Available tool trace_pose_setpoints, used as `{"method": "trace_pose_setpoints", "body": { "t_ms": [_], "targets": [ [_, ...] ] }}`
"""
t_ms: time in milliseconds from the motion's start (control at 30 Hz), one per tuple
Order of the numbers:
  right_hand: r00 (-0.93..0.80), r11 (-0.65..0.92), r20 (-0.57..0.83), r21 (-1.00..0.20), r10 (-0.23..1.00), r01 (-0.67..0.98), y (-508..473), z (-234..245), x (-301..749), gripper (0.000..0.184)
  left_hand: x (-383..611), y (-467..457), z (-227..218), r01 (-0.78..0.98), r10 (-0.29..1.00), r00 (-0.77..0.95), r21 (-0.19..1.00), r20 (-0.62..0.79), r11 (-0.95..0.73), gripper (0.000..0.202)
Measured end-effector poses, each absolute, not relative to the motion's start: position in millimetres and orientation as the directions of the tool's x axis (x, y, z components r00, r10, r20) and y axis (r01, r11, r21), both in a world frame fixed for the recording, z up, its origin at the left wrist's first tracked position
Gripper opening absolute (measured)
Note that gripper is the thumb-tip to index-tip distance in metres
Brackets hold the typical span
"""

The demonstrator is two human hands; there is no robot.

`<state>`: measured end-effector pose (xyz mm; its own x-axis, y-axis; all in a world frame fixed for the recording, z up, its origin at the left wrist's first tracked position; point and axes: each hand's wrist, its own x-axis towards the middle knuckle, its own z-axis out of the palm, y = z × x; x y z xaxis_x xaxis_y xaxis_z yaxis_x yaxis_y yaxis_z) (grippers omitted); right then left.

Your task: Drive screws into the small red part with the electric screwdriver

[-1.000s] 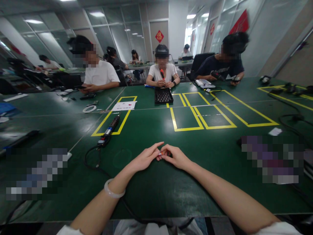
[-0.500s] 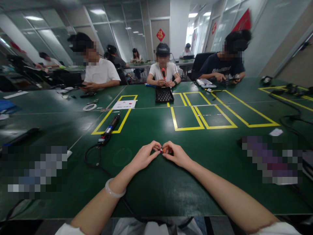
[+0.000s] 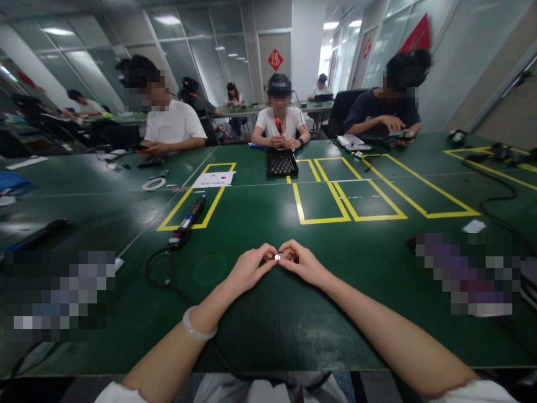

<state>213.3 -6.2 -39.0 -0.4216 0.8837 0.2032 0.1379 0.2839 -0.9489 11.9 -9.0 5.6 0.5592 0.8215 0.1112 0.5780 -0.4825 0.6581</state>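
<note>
My left hand (image 3: 248, 268) and my right hand (image 3: 302, 263) meet fingertip to fingertip just above the green table (image 3: 268, 313), near its front edge. Both pinch one tiny pale object (image 3: 277, 257) between thumb and forefinger; it is too small to name. A pale bangle (image 3: 195, 330) circles my left wrist. An electric screwdriver (image 3: 187, 223) with a black cable lies to the left of my hands, partly inside a yellow taped rectangle.
A black tray (image 3: 281, 163) of small parts and a white paper sheet (image 3: 213, 179) lie farther back. Yellow tape rectangles (image 3: 348, 198) mark the middle. Three people sit across the table. Cables (image 3: 499, 198) trail at the right; blurred patches cover both sides.
My fingers curled from lying flat together into a two-handed pinch, and my hands rose slightly. The small thing between them showed red or orange before and now looks pale.
</note>
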Motion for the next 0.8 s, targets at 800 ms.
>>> {"method": "trace_pose_setpoints", "body": {
  "t_ms": [800],
  "targets": [
    [-0.440,0.303,0.174,-0.922,0.881,0.243,-5.5,-37.8,213.6,0.015,-187.9,77.5,3.5,0.960,0.962,-0.274,0.061,0.006,0.274,0.062]
  ]
}}
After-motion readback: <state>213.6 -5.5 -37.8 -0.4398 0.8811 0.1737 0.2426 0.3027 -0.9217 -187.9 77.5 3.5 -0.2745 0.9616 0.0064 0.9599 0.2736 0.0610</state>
